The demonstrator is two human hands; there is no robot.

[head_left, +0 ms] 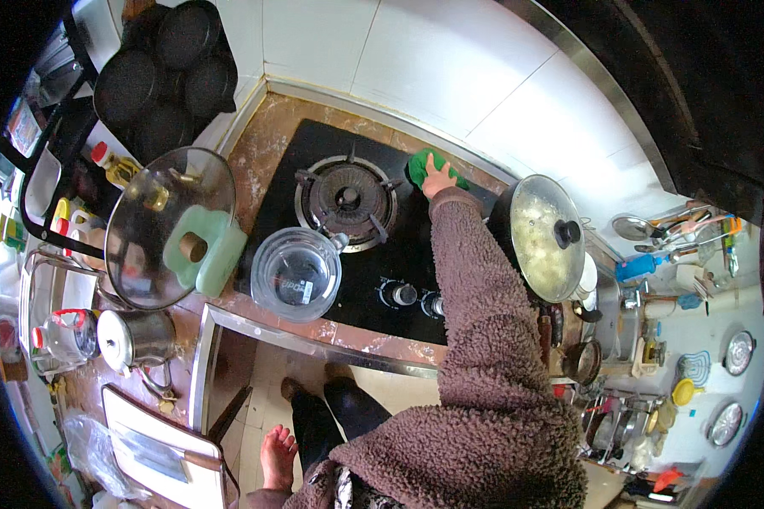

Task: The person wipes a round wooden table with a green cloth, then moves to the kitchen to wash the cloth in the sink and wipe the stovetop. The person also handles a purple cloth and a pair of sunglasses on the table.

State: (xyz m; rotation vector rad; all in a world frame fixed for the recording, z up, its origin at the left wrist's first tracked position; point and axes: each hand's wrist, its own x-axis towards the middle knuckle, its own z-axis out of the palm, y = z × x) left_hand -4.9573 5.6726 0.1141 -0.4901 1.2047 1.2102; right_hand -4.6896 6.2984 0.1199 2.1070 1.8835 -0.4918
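My right hand presses a green cloth onto the back of the black glass gas hob, between the burner and a lidded pan. My left hand hangs low near my body, fingers apart, holding nothing. A clear glass pot stands at the hob's front left, its handle towards the burner. The pan's glass lid is fogged and has a black knob. Two control knobs show beside my right sleeve.
Left of the hob are a large glass lid, a green plastic holder, a steel pot and an oil bottle. Lower left, a cleaver lies on a white cutting board. A black multi-cup pan hangs upper left.
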